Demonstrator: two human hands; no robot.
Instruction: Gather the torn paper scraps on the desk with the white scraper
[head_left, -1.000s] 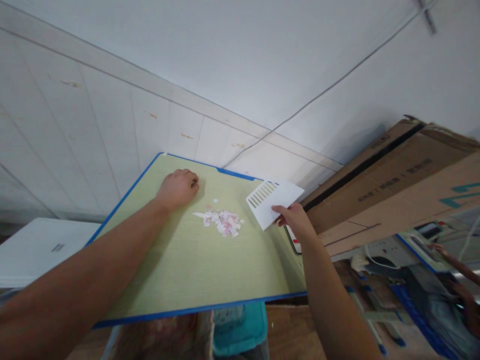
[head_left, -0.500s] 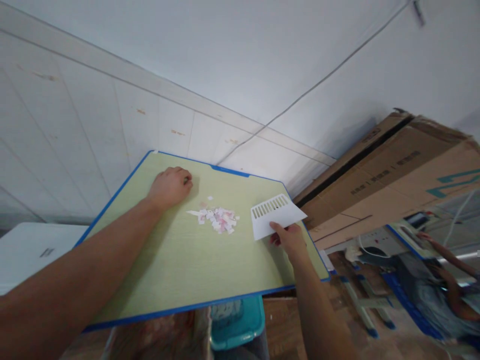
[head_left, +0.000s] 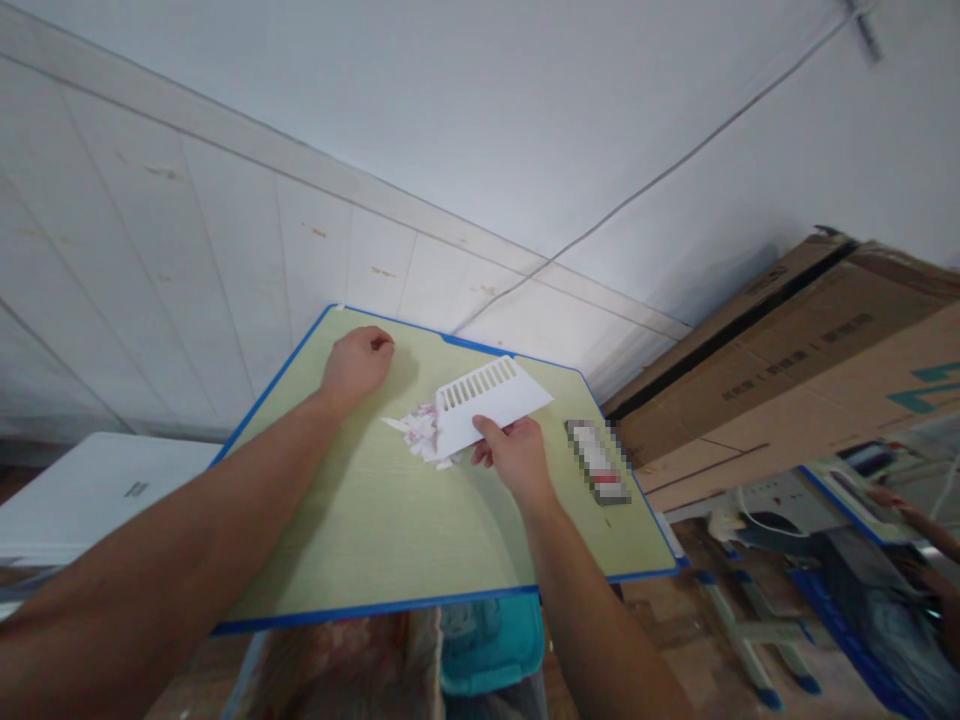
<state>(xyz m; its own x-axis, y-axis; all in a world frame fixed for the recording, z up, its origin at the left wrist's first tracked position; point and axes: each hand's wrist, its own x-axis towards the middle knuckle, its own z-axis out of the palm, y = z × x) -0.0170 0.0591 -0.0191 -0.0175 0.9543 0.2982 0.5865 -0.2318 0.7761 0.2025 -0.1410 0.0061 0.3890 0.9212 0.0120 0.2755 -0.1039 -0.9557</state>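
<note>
My right hand (head_left: 510,455) pinches a white card (head_left: 491,400) with a row of slots cut along its far edge. The card is tilted over the table and hides part of a heap of small white and pink paper scraps (head_left: 416,430). Farther left, my left hand (head_left: 360,362) is closed, resting on or just over the far left part of the yellow-green tabletop (head_left: 360,540). Whatever its curled fingers hold, if anything, cannot be made out.
A blurred-out flat item (head_left: 598,462) lies on the table's right side. Large cardboard boxes (head_left: 780,370) lean at the right. A teal bin (head_left: 491,650) stands below the front edge, a white lid-like panel (head_left: 112,495) at left. Another person's arm (head_left: 911,510) shows at far right.
My right hand has moved left with the card, from the table's right side to over the paper scraps. The blurred-out item now shows at right. My left hand stays closed in nearly the same place.
</note>
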